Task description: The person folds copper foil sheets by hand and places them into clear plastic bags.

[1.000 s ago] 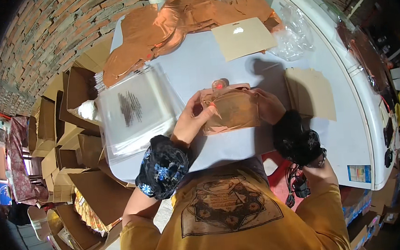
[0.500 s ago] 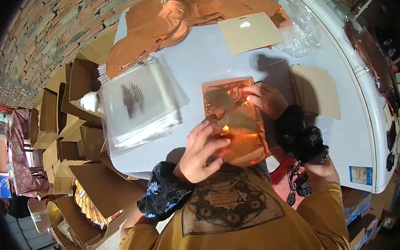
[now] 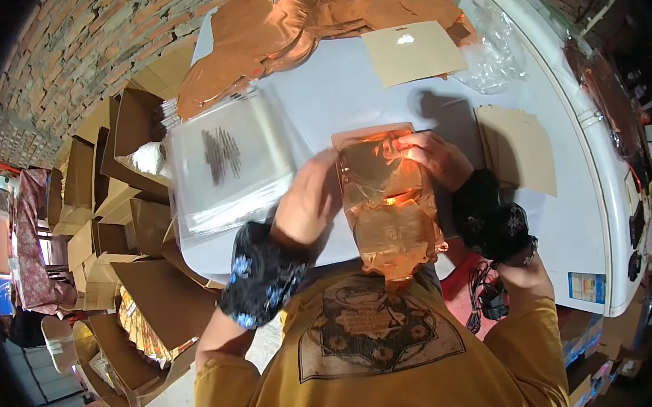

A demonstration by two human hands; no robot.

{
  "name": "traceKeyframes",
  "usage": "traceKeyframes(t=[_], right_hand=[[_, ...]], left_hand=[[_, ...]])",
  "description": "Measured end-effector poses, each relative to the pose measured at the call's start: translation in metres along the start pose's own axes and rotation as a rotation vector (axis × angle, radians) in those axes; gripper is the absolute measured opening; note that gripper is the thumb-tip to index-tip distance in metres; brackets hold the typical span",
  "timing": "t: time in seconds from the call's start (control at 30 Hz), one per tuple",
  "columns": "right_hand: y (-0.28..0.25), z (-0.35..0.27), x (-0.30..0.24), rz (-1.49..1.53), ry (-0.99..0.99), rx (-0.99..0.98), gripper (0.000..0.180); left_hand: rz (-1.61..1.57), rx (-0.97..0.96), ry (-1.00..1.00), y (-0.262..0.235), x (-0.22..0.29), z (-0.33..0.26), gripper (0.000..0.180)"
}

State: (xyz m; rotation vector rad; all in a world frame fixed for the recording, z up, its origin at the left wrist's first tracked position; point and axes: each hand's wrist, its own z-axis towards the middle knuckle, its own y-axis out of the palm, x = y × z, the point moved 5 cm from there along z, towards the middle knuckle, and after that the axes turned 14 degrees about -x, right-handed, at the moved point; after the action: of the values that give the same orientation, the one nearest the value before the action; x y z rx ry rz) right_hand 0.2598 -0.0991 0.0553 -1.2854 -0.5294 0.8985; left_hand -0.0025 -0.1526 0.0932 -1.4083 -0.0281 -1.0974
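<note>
A crinkled sheet of shiny copper-coloured foil [image 3: 394,236] lies over a flat rectangular board on the white table in front of me. Its lower end hangs past the table's near edge against my shirt. My right hand [image 3: 439,162] pinches the foil near the top right of the board, fingertips closed on a bunched fold. My left hand [image 3: 309,197] is beside the board's left edge, fingers stretched out and slightly blurred, fingertips by the upper left side. Whether those fingertips touch the board, I cannot tell.
A stack of clear plastic sleeves [image 3: 227,158] lies at left. More copper foil [image 3: 252,41] spreads across the far side, with a beige card [image 3: 415,55] and crumpled clear plastic [image 3: 494,56]. Another beige card [image 3: 519,150] lies at right. Open cardboard boxes [image 3: 169,296] stand left of the table.
My left hand has moved off the foil's lower part, up and left to the board's edge. The foil's lower part now lies flatter and reaches nearer to me. My right hand stays near the top.
</note>
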Motion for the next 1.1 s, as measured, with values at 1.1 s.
traceKeyframes(t=[1.1], right_hand=[[0.035, -0.133, -0.118, 1.342, 1.084, 0.136, 0.040]], left_hand=[[0.449, -0.169, 0.098, 0.027, -0.020, 0.047, 0.040]])
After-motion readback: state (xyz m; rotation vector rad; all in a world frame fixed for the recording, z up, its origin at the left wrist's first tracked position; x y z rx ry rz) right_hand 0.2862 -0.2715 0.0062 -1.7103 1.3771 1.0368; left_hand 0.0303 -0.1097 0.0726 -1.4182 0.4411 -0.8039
